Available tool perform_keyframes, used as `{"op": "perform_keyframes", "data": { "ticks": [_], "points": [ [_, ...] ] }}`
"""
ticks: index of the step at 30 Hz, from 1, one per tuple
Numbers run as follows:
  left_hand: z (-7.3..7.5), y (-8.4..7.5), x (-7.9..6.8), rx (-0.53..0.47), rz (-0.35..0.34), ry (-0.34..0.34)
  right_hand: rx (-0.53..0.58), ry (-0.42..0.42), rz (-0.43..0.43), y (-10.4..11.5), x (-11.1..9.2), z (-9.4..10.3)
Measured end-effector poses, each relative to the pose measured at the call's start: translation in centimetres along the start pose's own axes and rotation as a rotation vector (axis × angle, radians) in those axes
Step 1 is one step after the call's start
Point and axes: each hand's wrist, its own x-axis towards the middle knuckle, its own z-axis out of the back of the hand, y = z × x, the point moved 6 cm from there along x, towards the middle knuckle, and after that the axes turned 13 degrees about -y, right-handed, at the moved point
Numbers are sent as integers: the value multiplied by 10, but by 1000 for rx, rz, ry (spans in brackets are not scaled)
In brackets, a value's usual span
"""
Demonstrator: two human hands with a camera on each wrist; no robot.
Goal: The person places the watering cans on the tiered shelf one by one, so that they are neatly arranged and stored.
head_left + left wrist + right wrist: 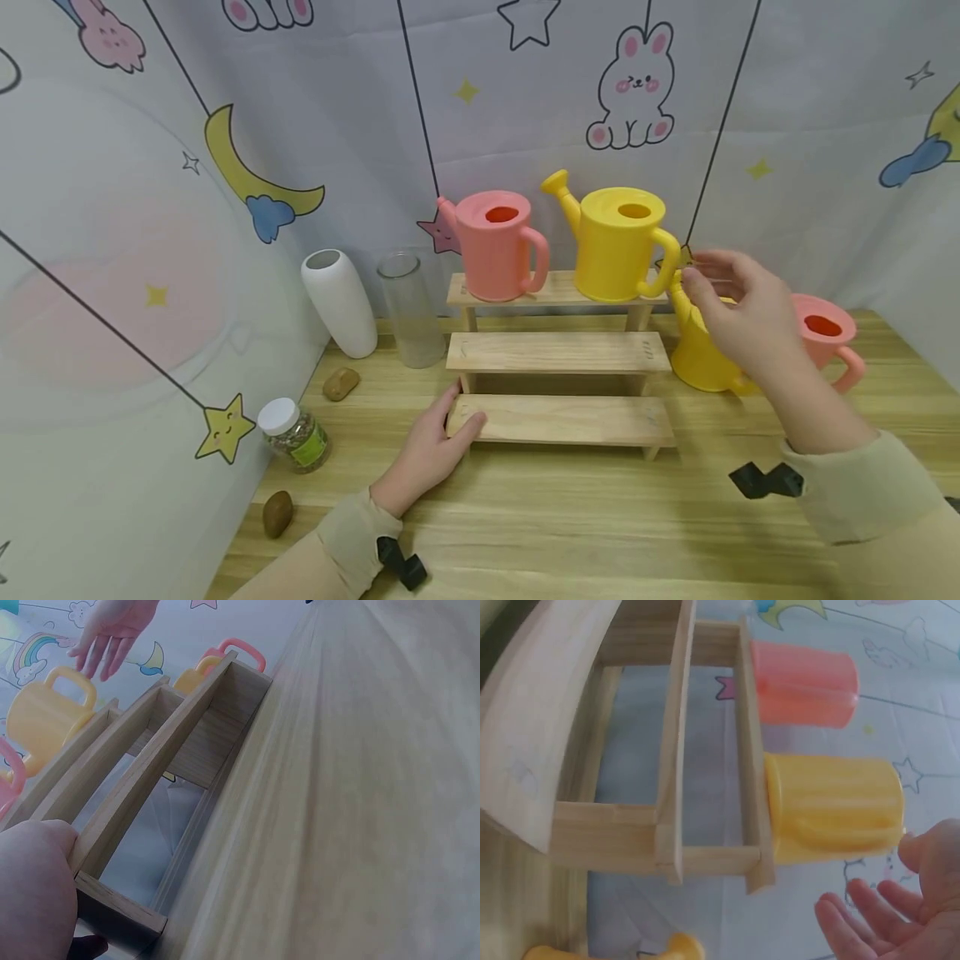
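A three-step wooden stand [558,418] sits on the table; my left hand [429,448] grips the left end of its lowest step, thumb on top. On the top step stand a pink watering can [491,254] and a yellow watering can [611,254], handles to the right. My right hand [742,312] hovers just right of the upper yellow can's handle, fingers loosely bent around nothing. Below and behind that hand, a second yellow watering can [697,358] stands on the table, partly hidden. Beside it is another pink watering can [825,333], partly covered by the forearm.
Left of the stand are a white vase [341,308], a clear glass vase [412,317] and a lidded jar [300,437] with a green label. A tan stone [341,384] and a brown stone [277,513] lie nearby. A printed curtain [337,100] hangs behind.
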Motion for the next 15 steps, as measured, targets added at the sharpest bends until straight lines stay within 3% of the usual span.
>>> {"op": "perform_keyframes", "data": {
  "ticks": [4,9,15],
  "points": [
    [0,0,0,-1,-2,2,7,-63,-65,-25,-10,14],
    [0,2,0,11,14,6,57,-251,-123,-59,-19,33],
    [-1,2,0,6,11,7,23,-368,-304,-110,-29,50]
  ]
}}
